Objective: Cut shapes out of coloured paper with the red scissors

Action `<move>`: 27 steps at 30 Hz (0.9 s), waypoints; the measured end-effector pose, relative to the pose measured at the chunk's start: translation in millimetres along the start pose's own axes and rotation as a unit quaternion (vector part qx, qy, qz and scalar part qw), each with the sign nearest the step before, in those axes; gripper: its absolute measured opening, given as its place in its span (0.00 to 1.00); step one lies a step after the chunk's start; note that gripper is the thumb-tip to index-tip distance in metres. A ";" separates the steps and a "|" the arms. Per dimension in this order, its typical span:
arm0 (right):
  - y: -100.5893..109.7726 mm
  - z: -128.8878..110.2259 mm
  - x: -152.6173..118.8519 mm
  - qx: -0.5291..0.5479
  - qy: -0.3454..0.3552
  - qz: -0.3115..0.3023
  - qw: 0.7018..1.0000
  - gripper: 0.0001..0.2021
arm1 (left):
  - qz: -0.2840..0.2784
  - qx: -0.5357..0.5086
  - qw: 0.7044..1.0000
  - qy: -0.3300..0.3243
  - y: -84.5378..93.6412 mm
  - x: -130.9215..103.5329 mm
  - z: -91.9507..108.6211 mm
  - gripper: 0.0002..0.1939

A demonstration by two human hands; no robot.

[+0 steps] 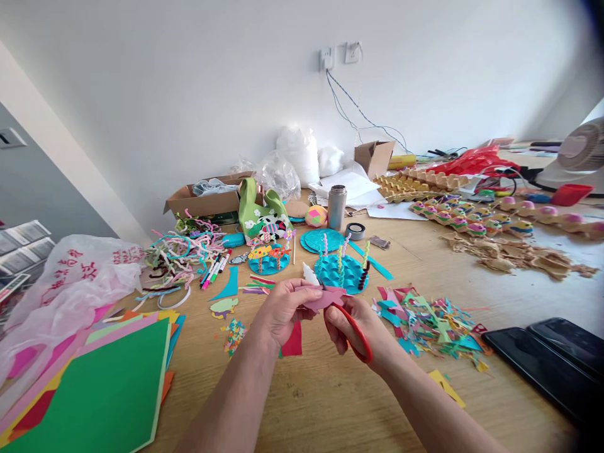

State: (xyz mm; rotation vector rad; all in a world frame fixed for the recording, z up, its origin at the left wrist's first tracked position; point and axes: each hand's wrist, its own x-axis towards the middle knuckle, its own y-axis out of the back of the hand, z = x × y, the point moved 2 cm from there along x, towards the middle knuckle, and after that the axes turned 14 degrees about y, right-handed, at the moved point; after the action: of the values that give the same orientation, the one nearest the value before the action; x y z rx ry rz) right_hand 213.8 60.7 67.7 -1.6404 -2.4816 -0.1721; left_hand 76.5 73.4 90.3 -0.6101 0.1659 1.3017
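Note:
My left hand [293,306] pinches a piece of pink paper [324,301] in front of me. In my right hand [352,327] are red-handled scissors [361,343], whose blades meet the paper's edge. Just beyond stands a blue egg-tray base [346,277] with pipe-cleaner stalks rising from it; a white-tipped object [310,275] is partly hidden by my left hand. A red paper piece [292,341] lies below that hand. To the left is a fish-shaped paper cutout [224,306] beside a heap of tiny scraps [234,335].
Paper offcuts [434,324] are heaped on the right, near two dark phones [542,365]. Coloured sheets [108,384] lie at the left front under a plastic bag [70,283]. Pipe cleaners [184,251], markers [217,270], a steel bottle [336,207] and painted egg cartons [472,217] sit farther back.

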 end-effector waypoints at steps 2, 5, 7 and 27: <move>-0.1 -0.6 0.1 0.000 -0.001 -0.002 1.000 0.24 | -0.003 -0.009 1.000 0.001 0.6 0.1 -0.2 0.11; -0.3 -2.4 -0.1 -0.004 -0.008 -0.002 1.000 0.24 | -0.005 -0.015 1.000 0.004 1.6 0.7 -0.2 0.12; -0.4 -3.5 -0.3 -0.013 -0.010 -0.006 1.000 0.25 | -0.005 -0.015 1.000 0.005 1.9 1.2 -0.3 0.11; 0.1 0.3 -0.5 -0.012 -0.013 0.007 1.000 0.27 | 0.024 -0.031 0.999 -0.031 0.7 8.4 -4.9 0.10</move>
State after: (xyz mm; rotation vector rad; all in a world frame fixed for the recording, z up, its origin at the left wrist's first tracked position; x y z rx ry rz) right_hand 214.1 60.4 67.3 -1.6794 -2.4971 -0.1813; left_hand 79.2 78.2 82.2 -0.6206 0.0886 1.3741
